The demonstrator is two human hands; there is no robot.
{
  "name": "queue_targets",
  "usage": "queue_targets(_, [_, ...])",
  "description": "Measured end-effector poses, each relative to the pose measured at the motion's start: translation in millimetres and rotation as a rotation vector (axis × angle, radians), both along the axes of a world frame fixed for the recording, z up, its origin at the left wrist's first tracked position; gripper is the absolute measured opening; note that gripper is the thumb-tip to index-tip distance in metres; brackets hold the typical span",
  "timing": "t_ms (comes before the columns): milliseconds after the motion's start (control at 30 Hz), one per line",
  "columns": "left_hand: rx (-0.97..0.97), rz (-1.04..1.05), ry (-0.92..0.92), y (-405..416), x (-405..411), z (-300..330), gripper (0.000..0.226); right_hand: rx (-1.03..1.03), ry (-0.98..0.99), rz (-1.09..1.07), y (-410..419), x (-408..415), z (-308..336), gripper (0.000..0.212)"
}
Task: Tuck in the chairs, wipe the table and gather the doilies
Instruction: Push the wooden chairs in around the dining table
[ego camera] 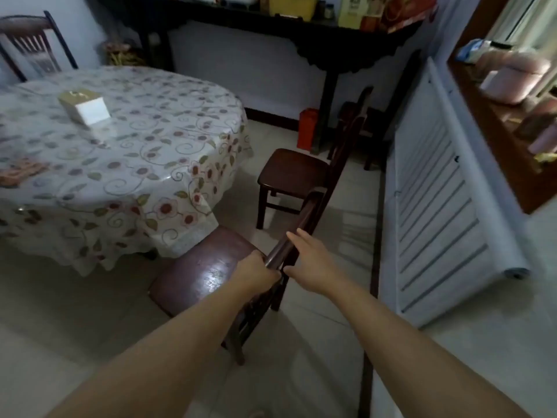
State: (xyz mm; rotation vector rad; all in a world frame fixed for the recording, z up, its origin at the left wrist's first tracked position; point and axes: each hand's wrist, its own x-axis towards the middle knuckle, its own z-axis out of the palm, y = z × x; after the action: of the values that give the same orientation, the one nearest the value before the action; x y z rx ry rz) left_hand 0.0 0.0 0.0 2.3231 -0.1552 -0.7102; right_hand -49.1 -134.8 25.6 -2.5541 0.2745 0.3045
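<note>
A dark wooden chair (pixel 202 270) stands just below the round table (pixel 126 164), its glossy seat partly under the hanging floral tablecloth. My left hand (pixel 259 271) is closed around the chair's top rail. My right hand (pixel 310 260) rests against the same rail from the right, fingers spread. A second dark chair (pixel 292 173) stands farther back, away from the table. A third chair (pixel 30 43) sits at the table's far left side. A reddish doily (pixel 21 173) lies at the table's left edge.
A white and gold tissue box (pixel 86 108) sits on the table. A dark console table (pixel 301 34) with boxes lines the back wall, a red box (pixel 307 128) at its foot. A white slatted cover (pixel 437 212) runs along the right wall.
</note>
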Motion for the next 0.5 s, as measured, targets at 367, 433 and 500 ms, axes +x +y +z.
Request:
queue_targets(367, [0.387, -0.260, 0.069, -15.8, 46.9, 0.2, 0.046, -0.502, -0.400, 0.454, -38.2, 75.7, -52.2, 0.054])
queue_targets(433, [0.406, -0.256, 0.098, -13.1, 59.9, 7.0, 0.048, -0.451, -0.481, 0.522, -44.0, 94.2, -51.3, 0.045])
queue_targets(500, [0.408, -0.204, 0.133, -8.4, 73.0, 18.4, 0.053, -0.425, -0.528, 0.606, -45.3, 114.9, -44.9, 0.035])
